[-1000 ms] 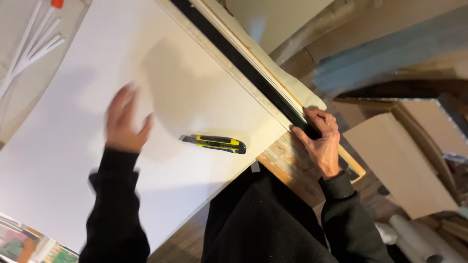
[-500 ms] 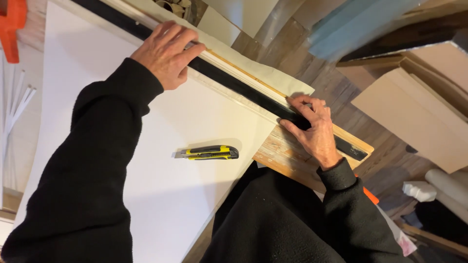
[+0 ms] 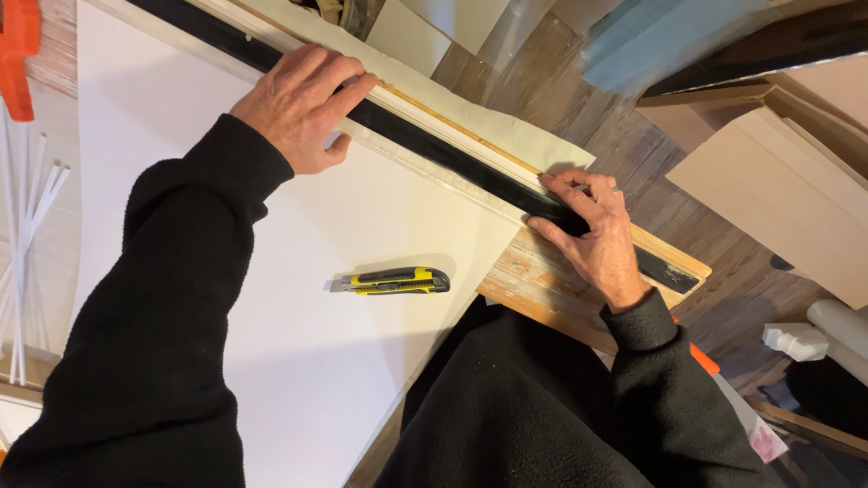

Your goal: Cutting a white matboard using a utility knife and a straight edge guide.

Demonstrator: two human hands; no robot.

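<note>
White foam board sheet (image 3: 298, 298) covers most of the workbench, far edge under a long black straightedge (image 3: 452, 158) running diagonally. Wooden batten (image 3: 579, 280) lies under the straightedge's near end. Left hand (image 3: 303, 108) flat, palm down, fingers spread over the straightedge's far part, pinning it. Right hand (image 3: 592, 239) presses fingertips on the near end, not clenched. Yellow-black utility knife (image 3: 391, 281) lies loose on the sheet between both arms, untouched.
</note>
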